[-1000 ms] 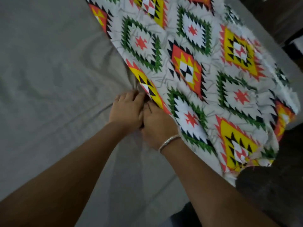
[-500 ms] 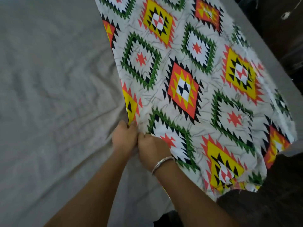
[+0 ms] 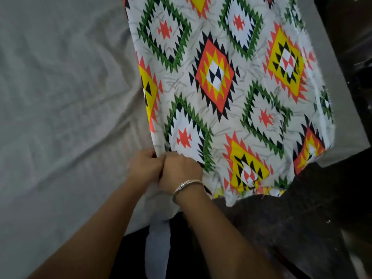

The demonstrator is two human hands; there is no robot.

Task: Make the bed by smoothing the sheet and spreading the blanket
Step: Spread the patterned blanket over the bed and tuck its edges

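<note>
Clearly the work is only at its beginning. The blanket, with its bright diamond pattern, lies as a narrow band and covers only one part of the bed. I think it is folded, but I cannot see the layers. Left of the blanket the grey sheet is bare and full of creases, so the smoothing is not done and the spreading is hardly started.

At the blanket's near left corner the left hand and the right hand are side by side and touching. Both have curled fingers that pinch the blanket's edge.

The blanket's right edge runs close to the side of the bed, and only a thin strip shows beyond it, so there is little room there. Its near edge hangs a little over the bed. All the open room is left of the blanket, and I judge the cloth must be opened to that side.
</note>
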